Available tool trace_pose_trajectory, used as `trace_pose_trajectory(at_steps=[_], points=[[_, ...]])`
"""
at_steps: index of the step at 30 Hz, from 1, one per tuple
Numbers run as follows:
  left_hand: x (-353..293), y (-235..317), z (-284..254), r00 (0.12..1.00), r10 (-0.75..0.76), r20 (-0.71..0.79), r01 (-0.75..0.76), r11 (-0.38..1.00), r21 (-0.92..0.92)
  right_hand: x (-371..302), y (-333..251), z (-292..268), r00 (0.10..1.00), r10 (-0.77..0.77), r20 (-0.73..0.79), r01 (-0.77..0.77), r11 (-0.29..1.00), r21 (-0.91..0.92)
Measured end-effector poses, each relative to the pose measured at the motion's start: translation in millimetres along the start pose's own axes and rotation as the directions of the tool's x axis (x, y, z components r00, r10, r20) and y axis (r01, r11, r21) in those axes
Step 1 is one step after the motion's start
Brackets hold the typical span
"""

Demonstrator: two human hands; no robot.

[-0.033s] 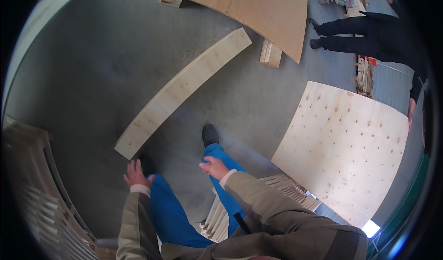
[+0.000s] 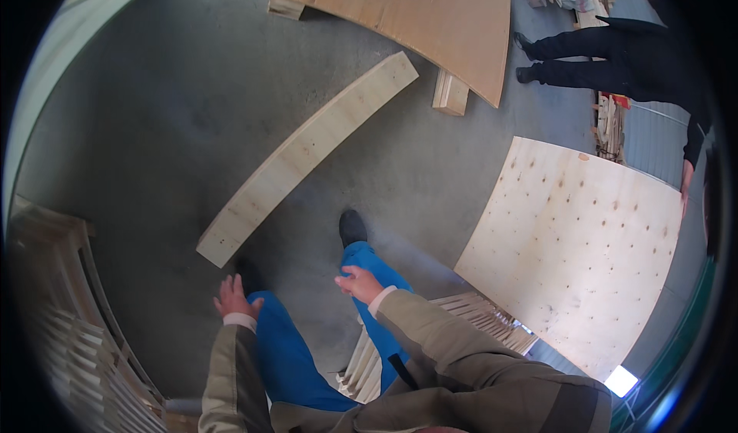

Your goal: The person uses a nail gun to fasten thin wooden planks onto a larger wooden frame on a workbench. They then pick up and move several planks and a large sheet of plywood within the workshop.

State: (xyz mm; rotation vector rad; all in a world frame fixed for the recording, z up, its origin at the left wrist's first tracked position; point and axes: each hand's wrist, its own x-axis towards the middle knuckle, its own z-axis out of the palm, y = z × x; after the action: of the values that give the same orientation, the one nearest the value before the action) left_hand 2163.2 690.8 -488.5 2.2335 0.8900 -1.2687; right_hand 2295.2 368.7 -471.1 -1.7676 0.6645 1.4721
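My left hand (image 2: 237,299) is held above the floor with its fingers spread and nothing in it. Just beyond it lies the near end of a long pale wooden beam (image 2: 304,156), which runs away to the far right; hand and beam look apart. My right hand (image 2: 360,286) hangs in front of my right leg, fingers loosely bent and apart, holding nothing. To the right, a square plywood sheet (image 2: 573,241) with many dark spots is tilted up, and another person's hand (image 2: 686,183) is at its far edge.
A browner plywood board (image 2: 415,18) rests on wooden blocks (image 2: 450,93) at the far side. A person in dark clothes (image 2: 615,56) stands at the far right. Slatted wood (image 2: 73,348) is stacked at the near left, with more slats (image 2: 477,310) beneath the spotted sheet.
My left hand has shifted slightly to the right and nearer to me. The whole view has moved a little; beam and sheets otherwise lie the same.
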Motion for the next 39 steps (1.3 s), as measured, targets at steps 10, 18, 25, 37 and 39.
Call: trace_pose_trajectory(at_steps=[10,18,25,37,39], points=[[-139,-28,-6,0.999,-0.039,-0.005,0.033,0.91,-0.413,-121,7,-47,0.991,-0.121,-0.059,0.115,0.989,-0.097],[-194,-15,-27,0.997,-0.066,0.045,0.08,0.867,-0.492,-191,38,-96,0.968,-0.187,-0.169,0.165,0.977,-0.137],[-234,11,-38,0.999,-0.027,0.018,0.032,0.861,-0.508,-216,68,-119,0.961,-0.13,-0.242,0.098,0.985,-0.14],[-257,9,-60,0.999,-0.029,-0.02,0.012,0.826,-0.564,-266,50,-150,0.963,-0.036,-0.265,0.012,0.996,-0.089],[-258,3,-64,0.999,-0.049,-0.016,0.033,0.842,-0.539,-271,43,-150,0.962,-0.037,-0.271,0.02,0.998,-0.066]])
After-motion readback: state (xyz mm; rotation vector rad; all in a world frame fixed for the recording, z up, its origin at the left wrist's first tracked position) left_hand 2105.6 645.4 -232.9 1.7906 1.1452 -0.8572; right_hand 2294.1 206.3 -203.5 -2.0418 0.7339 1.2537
